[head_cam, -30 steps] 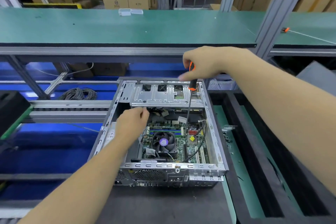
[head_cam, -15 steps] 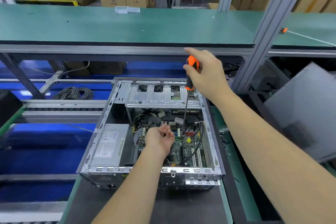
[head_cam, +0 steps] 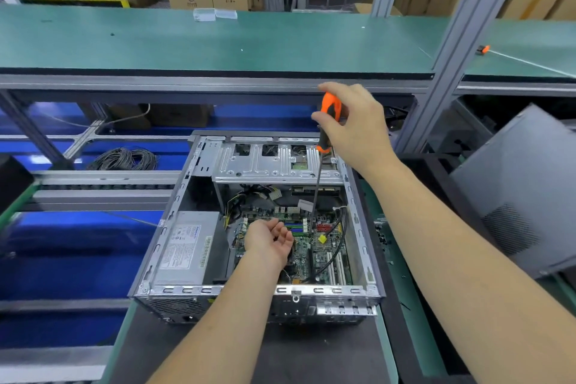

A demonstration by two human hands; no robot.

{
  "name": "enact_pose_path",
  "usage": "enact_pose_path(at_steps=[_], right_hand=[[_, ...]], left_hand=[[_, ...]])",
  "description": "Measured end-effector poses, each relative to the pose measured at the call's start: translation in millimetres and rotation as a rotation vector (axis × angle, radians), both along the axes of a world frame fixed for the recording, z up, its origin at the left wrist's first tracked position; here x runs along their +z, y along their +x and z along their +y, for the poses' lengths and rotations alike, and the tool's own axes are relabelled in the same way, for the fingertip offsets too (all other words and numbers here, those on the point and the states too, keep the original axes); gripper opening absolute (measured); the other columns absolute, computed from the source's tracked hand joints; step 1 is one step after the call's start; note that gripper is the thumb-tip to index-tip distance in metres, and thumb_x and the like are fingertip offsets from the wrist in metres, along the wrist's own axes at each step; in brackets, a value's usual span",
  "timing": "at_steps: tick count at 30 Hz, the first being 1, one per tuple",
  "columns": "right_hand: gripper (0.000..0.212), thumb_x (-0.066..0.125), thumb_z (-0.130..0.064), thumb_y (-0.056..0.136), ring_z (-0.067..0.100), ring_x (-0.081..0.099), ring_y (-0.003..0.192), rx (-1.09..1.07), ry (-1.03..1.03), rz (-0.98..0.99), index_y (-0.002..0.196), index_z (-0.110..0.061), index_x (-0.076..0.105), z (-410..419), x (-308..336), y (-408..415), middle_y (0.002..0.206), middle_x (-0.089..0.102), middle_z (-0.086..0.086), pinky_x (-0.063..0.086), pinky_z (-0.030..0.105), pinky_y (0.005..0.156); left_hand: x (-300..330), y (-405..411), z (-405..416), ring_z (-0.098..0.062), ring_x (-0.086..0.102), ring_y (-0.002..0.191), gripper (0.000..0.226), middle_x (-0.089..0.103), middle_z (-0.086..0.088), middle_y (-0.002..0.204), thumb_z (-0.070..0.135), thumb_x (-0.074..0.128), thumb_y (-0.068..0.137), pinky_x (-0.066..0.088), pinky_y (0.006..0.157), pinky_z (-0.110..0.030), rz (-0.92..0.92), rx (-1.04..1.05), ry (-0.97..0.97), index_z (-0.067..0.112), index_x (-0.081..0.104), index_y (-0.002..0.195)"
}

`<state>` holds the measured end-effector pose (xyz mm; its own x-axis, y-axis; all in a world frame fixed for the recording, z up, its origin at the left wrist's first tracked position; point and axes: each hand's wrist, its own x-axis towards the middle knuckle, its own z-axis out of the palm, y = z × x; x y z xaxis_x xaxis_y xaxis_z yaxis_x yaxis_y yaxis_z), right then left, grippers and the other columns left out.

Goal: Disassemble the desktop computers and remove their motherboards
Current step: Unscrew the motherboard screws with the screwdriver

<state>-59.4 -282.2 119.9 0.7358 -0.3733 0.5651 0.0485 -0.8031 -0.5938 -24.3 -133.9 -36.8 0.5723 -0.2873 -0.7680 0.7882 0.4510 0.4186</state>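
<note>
Orange-handled screwdriver [head_cam: 328, 121] gripped upright by right hand [head_cam: 355, 128], shaft reaching down to motherboard [head_cam: 314, 246] inside open computer case [head_cam: 358, 221]. Left hand [head_cam: 269, 240] relaxed, palm up, holding nothing, over the board.

Case [head_cam: 358, 221] open on top; access from above. Far end roofed by drive cage [head_cam: 274, 162]. Left near corner filled by power supply [head_cam: 187, 246]. Open well over motherboard [head_cam: 314, 246], crossed by a black cable [head_cam: 338, 234] at right. Well partly occupied by left hand [head_cam: 269, 238] and screwdriver [head_cam: 318, 178] shaft. Loose wires [head_cam: 249, 196] bunched under cage edge.
</note>
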Motion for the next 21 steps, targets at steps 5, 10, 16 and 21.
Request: enact_pose_path(at_steps=[5,10,16,21], right_hand=[[0.041,0.071,-0.021,0.089,0.014,0.055,0.101,0.099,0.128,0.005,0.128,-0.023,0.060,1.8,-4.1,0.2,0.113,0.053,0.002,0.047,0.029,0.096],[0.047,0.064,-0.005,0.092,0.020,0.059,0.112,0.108,0.142,-0.032,0.138,-0.014,0.055,1.0,-10.5,0.2,0.121,0.061,0.002,0.048,0.044,0.100],[0.062,0.073,-0.014,0.087,0.020,0.057,0.104,0.007,0.059,0.013,0.138,-0.032,0.044,2.0,-20.3,3.6,0.118,0.055,-0.002,0.051,0.045,0.092],[0.073,0.065,-0.004,0.091,0.019,0.060,0.097,0.066,0.086,0.066,0.143,-0.044,0.032,1.4,-21.3,-0.7,0.117,0.054,-0.006,0.053,0.045,0.093]], left_hand=[[-0.3,0.9,-0.7,-0.017,0.043,0.064,0.017,0.048,-0.007,0.080,0.002,0.039,0.101,0.043,0.060,-0.027,-0.001,-0.002,0.023,0.001,0.055,0.094],[-1.9,1.4,-0.9,-0.018,0.042,0.064,0.014,0.048,-0.007,0.081,0.002,0.039,0.100,0.042,0.059,-0.028,0.002,-0.015,0.021,0.002,0.053,0.099],[-2.5,1.7,-1.4,-0.018,0.043,0.064,0.014,0.048,-0.007,0.080,0.002,0.039,0.100,0.042,0.060,-0.028,-0.002,-0.015,0.029,0.002,0.052,0.098],[-4.7,1.9,-1.4,-0.019,0.043,0.063,0.013,0.048,-0.007,0.079,0.002,0.040,0.100,0.042,0.059,-0.028,-0.022,-0.032,0.029,0.001,0.052,0.105]])
